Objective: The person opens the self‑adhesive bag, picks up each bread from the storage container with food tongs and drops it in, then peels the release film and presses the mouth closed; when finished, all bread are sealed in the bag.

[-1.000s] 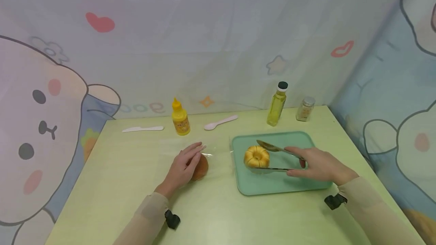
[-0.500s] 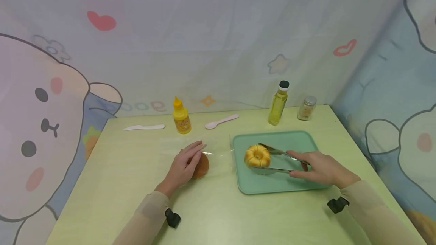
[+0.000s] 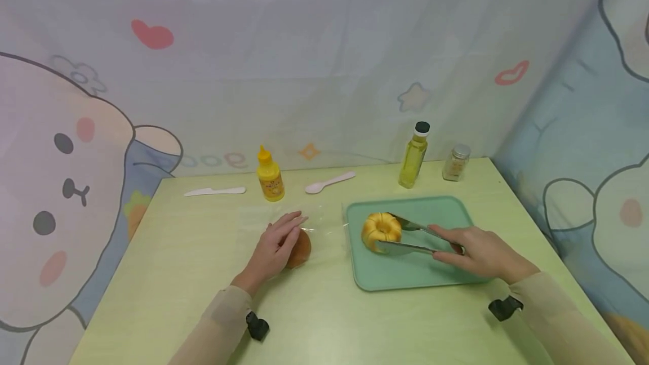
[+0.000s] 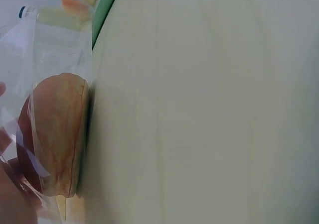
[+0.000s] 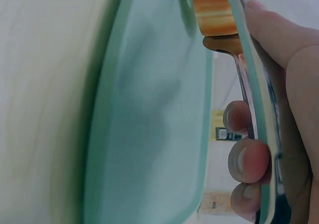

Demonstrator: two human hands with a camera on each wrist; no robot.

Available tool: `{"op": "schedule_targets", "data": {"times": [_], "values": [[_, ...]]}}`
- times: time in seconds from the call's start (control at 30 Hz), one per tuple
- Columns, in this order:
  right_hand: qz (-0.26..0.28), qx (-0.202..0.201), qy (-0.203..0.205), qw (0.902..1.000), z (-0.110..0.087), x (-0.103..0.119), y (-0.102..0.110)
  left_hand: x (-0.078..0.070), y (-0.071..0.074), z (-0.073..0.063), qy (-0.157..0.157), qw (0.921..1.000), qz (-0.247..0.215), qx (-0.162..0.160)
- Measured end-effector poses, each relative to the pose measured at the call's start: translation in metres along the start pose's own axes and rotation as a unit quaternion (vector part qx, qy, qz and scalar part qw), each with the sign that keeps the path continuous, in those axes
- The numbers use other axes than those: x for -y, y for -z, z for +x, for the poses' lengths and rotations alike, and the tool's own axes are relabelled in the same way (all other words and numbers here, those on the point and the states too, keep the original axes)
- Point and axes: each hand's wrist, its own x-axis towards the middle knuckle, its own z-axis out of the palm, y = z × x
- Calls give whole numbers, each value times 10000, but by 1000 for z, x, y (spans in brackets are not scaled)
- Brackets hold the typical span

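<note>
My right hand (image 3: pixel 479 249) holds metal tongs (image 3: pixel 416 249). The tongs' two arms lie on either side of a golden, ring-shaped bread roll (image 3: pixel 377 230), the near tip overlapping its front edge. The roll sits at the left end of a green tray (image 3: pixel 421 276). In the right wrist view, the fingers (image 5: pixel 247 159) wrap round the tongs' handle. My left hand (image 3: pixel 271 248) lies over a round brown bun (image 3: pixel 300 249) and pinches the clear plastic bag (image 3: pixel 324 224) around it. The wrist view shows the bun (image 4: pixel 57 134) through the film; most of that hand is cut off.
Along the table's back edge are a white plastic knife (image 3: pixel 215 191), a yellow squeeze bottle (image 3: pixel 270 179), a pink spoon (image 3: pixel 327 182), an oil bottle (image 3: pixel 413 159) and a small glass jar (image 3: pixel 455 163). A printed cloth hangs behind them.
The near arm of the tongs has risen and swung inward against the roll's front. The roll has shifted slightly left. My left hand has stayed put on the bag.
</note>
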Motion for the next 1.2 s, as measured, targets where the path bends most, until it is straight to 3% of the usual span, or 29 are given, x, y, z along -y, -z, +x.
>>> {"op": "schedule_targets", "data": {"times": [0.33,0.63,0.87,1.03,1.2], "values": [[-95,-252,37,9996,18,20,5,0,-2,-1,286,9995,22,140],[-194,-462,580,9971,44,41,5,-3,-2,-1,372,9990,22,227],[-8,-258,915,9955,52,49,2,-5,-2,1,300,9993,50,231],[3,22,855,9963,57,52,3,-6,-2,0,356,9990,100,250],[-14,241,751,9969,62,56,5,-5,-2,1,219,9991,101,354]]}}
